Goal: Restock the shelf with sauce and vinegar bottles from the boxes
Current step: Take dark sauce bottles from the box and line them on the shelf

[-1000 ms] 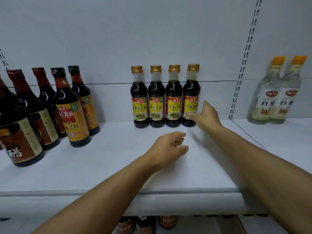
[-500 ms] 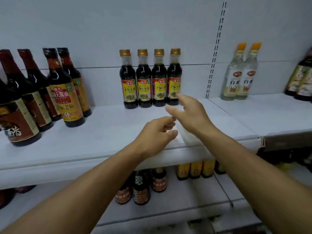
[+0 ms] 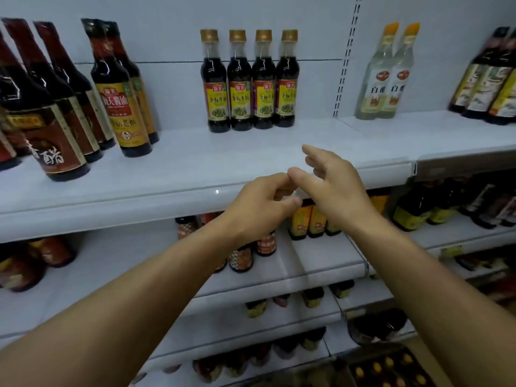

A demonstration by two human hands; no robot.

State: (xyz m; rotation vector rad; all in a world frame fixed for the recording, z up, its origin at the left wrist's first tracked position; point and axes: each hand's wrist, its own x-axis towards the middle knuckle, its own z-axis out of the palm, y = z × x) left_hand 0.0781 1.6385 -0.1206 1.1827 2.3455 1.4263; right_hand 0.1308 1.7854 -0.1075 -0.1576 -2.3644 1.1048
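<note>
Several small soy sauce bottles (image 3: 250, 79) with gold caps stand in a row at the back of the white top shelf (image 3: 195, 163). Both my hands hang in front of the shelf's front edge, holding nothing. My left hand (image 3: 262, 203) has its fingers loosely curled. Beside it, almost touching, my right hand (image 3: 332, 182) has its fingers spread. Two clear white vinegar bottles (image 3: 386, 76) with orange caps stand on the adjoining shelf section to the right.
Large dark sauce and vinegar bottles (image 3: 55, 101) crowd the shelf's left end. More dark bottles (image 3: 491, 79) stand at the far right. Lower shelves (image 3: 321, 263) hold several small bottles. A box of yellow-capped bottles (image 3: 391, 367) sits at the bottom right.
My right hand has drawn back from the rightmost soy sauce bottle to the shelf's front edge. My left hand has pulled back too. The view has tilted down, showing lower shelves.
</note>
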